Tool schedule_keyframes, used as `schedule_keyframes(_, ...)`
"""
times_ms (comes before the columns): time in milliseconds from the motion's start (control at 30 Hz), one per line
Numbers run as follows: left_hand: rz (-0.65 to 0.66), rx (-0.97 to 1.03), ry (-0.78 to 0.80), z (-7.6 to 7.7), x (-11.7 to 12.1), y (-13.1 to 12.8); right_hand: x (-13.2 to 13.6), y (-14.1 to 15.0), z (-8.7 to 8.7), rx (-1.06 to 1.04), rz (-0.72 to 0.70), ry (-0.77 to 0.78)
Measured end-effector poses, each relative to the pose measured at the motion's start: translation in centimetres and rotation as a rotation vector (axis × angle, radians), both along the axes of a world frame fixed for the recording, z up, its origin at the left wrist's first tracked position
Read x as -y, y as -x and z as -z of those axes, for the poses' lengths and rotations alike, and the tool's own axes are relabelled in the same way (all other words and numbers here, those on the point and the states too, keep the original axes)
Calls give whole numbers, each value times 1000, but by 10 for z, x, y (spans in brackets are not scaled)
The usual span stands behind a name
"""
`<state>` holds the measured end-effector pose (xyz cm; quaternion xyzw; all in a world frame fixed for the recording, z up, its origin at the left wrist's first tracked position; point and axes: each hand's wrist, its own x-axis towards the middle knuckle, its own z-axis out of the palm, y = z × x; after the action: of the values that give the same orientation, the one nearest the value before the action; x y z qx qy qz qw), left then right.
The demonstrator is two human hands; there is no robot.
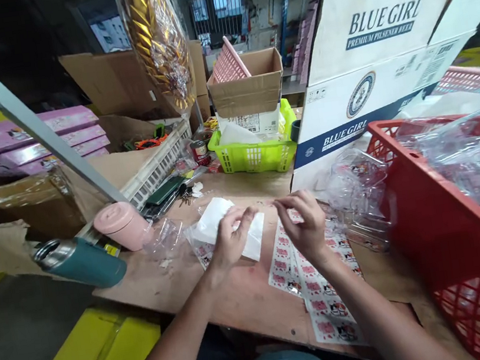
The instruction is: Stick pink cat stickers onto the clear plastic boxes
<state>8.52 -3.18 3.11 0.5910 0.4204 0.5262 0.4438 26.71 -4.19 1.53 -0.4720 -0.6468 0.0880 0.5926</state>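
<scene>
My left hand [232, 236] hovers over sheets of white paper [214, 222], its thumb and forefinger closed in a pinch. Facing it, my right hand [305, 221] also pinches, above sticker sheets [329, 304] printed with rows of pink and black-and-white cartoon figures. A small gap separates the two sets of fingertips. Whatever is between the fingers is too small to make out. Part of another printed sheet [203, 255] shows under the white paper. Clear plastic packaging [361, 198] is heaped just right of my right hand.
A red basket [446, 216] full of clear plastic stands at the right, before a white beer carton [366, 61]. A teal bottle [86, 264] and pink cup [122, 226] are on the left. A lime-green basket [254, 157] holds a cardboard box [248, 92] at the back.
</scene>
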Motion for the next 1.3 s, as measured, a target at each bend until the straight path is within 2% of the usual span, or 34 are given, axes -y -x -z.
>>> schedule_keyframes(67, 158, 251, 201, 3, 2, -18, 9, 5, 1, 155, -80, -18)
schedule_keyframes(133, 142, 358, 265, 11, 3, -26, 14, 6, 2, 257, -168, 1)
schedule_keyframes(167, 124, 364, 266, 15, 3, -26, 14, 5, 2, 242, -194, 36)
schedule_keyframes(300, 147, 338, 280, 24, 12, -16, -3, -9, -7, -60, -251, 309)
schedule_keyframes(400, 180, 194, 215, 24, 18, -5, -19, -21, -14, -94, -304, 363)
schedule_keyframes(433, 129, 144, 161, 23, 19, 1, -22, -24, -16, -119, -279, 333)
schedule_keyframes(500, -58, 81, 45, 22, 17, 16, -23, -31, -19, -219, -172, 241)
schedule_keyframes(567, -185, 49, 3, 19, 16, 33, -20, -34, -21, -302, -119, 210)
schedule_keyframes(633, -119, 7, 44, 14, 18, 43, -16, -31, -25, -289, -199, 303)
schedule_keyframes(733, 63, -115, 61, 6, 29, 39, -14, -16, -31, -74, -415, 442)
schedule_keyframes(833, 157, -186, 13, 3, 40, 26, -15, -3, -38, 145, -523, 344)
schedule_keyframes(900, 178, -196, -6, 3, 41, 26, -13, -1, -42, 143, -467, 225)
schedule_keyframes(933, 127, -212, -39, 4, 38, 31, -10, -3, -43, 84, -408, 175)
schedule_keyframes(1000, -109, -358, -147, 6, 25, 49, -3, -12, -46, -103, -275, 101)
schedule_keyframes(1067, -376, -652, -213, 10, 8, 68, 5, -21, -47, -248, -188, 72)
schedule_keyframes(1100, -435, -814, -200, 13, -1, 75, 9, -24, -46, -274, -181, 81)
schedule_keyframes(1167, -373, -1031, -135, 19, -18, 78, 17, -24, -41, -244, -225, 129)
schedule_keyframes(1233, -228, -1028, -134, 24, -31, 66, 23, -14, -31, -161, -279, 179)
schedule_keyframes(1300, -163, -971, -204, 27, -39, 50, 26, 0, -17, -46, -307, 184)
